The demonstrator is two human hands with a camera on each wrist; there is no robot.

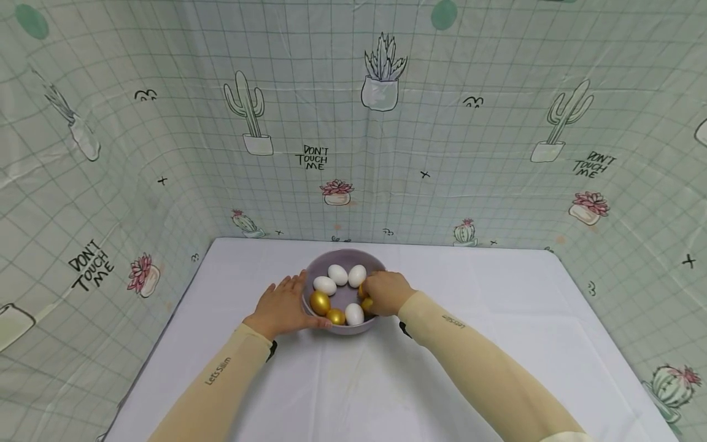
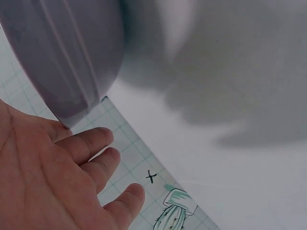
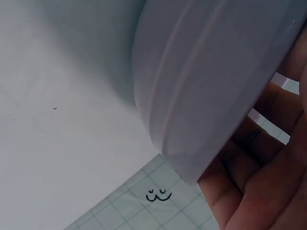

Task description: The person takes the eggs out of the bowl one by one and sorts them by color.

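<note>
So there was this white table [image 1: 497, 288] with a mauve bowl [image 1: 348, 329] toward its far edge, a bit left of middle. The left hand [image 1: 284, 307] rested loosely spread on the bowl's left side, thumb at the near rim. The right hand [image 1: 389, 292] dipped over the right rim, fingers curled, with two gold eggs [image 1: 367, 304] just left of it inside, so definitely the nearer hand. Gripping one? Couldn't tell; it half hid them, long axes included. Four white eggs [image 1: 337, 275] were plainer.
</note>
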